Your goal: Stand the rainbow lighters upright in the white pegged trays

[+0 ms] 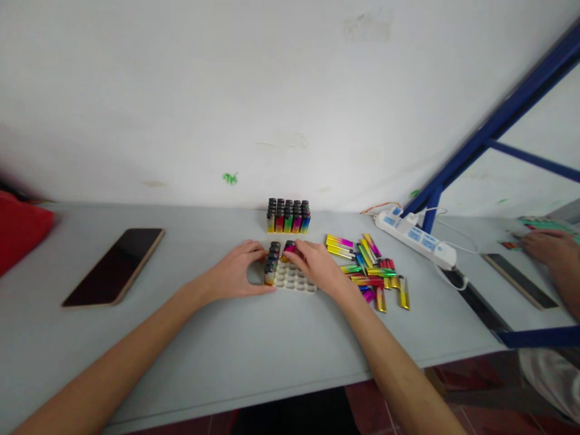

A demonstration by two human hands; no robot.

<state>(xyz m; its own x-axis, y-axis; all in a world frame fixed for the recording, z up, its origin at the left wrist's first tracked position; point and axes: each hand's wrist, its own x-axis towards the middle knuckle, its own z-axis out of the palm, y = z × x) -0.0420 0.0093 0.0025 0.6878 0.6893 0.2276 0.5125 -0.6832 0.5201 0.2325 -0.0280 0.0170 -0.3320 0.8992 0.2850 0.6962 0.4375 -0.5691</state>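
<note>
The right hand [322,266] pinches 1 upright lighter [289,244] at the tray's [296,279] far end, just right of the lighter row [270,266]; the left hand [235,272], spread, brackets that row.

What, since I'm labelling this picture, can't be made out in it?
All in the head view:
White tray: far-right slots, hidden by the right hand.
Loose lighters: exact count, hidden by overlap.
Red item: cut off by the left edge.
Power strip: print too small.
Co-worker's hand: blurred.

Glossy metallic-looking lighters [369,281], matt plastic-looking tray [295,282], smooth matt tabletop [272,344], glossy phone [115,266]
</note>
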